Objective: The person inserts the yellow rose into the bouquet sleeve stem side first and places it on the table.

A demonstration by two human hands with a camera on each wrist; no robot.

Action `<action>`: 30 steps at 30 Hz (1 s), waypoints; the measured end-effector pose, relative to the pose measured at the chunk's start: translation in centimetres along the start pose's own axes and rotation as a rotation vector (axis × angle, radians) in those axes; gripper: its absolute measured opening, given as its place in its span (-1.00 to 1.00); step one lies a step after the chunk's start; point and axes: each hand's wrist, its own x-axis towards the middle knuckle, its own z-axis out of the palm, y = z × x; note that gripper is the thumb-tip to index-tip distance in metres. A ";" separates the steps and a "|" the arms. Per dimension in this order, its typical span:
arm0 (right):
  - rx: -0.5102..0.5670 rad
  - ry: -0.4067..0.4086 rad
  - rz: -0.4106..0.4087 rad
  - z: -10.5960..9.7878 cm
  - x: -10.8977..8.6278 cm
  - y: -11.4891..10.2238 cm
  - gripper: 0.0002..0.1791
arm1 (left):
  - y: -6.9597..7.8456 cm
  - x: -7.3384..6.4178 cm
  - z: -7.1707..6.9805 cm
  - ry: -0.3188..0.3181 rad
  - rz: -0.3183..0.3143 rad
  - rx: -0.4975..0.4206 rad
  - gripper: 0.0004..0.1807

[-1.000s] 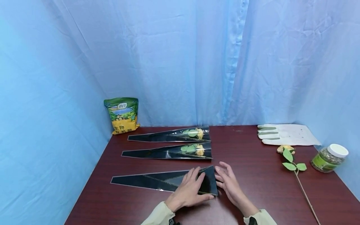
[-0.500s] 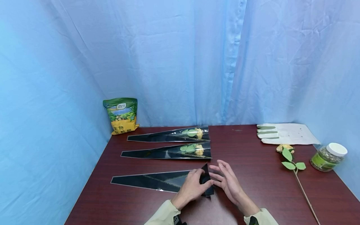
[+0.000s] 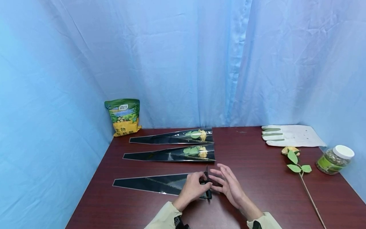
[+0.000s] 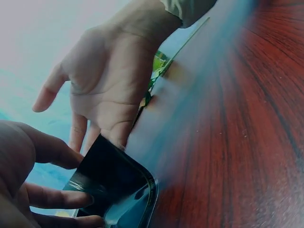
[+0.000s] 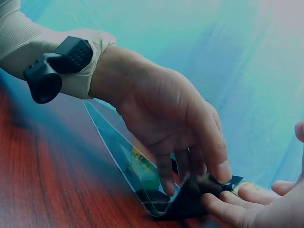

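Observation:
A flat black flower sleeve [image 3: 140, 183] with a clear panel lies at the front of the table, narrow end to the left. My left hand [image 3: 191, 188] holds its wide right end, thumb and fingers curled round the black film [image 4: 111, 178], which stands folded up off the table. In the right wrist view, the thumb of the left hand [image 5: 164, 107] presses on the raised edge. My right hand [image 3: 231, 187] is just right of that end, palm toward it and fingers extended; its fingertips touch the film [image 5: 185, 204] in the right wrist view.
Behind lie two black sleeves [image 3: 160, 156], each with a yellow rose [image 3: 203, 152] inside. A fertilizer bag [image 3: 124, 117] stands at the back left. To the right are a white glove [image 3: 297, 136], a loose yellow rose [image 3: 293, 158] and a white-lidded jar [image 3: 335, 160].
The wide end of the front sleeve has gone from flat to folded up and leftward. My left hand has curled round it, and the right hand has shifted slightly left.

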 end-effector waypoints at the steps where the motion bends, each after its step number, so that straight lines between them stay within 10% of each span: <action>1: 0.003 0.008 0.000 0.0 0.1 0.1 -0.36 | 0.0 0.0 -0.1 0.000 -0.003 -0.007 -0.87; 16: -0.051 0.073 0.044 0.1 0.9 1.1 -0.45 | -1.1 0.5 -0.3 0.057 -0.077 -0.160 -0.92; 30: -0.326 0.197 -0.002 1.6 2.0 1.6 -0.44 | -1.6 0.7 -0.2 0.019 -0.145 -0.315 -0.91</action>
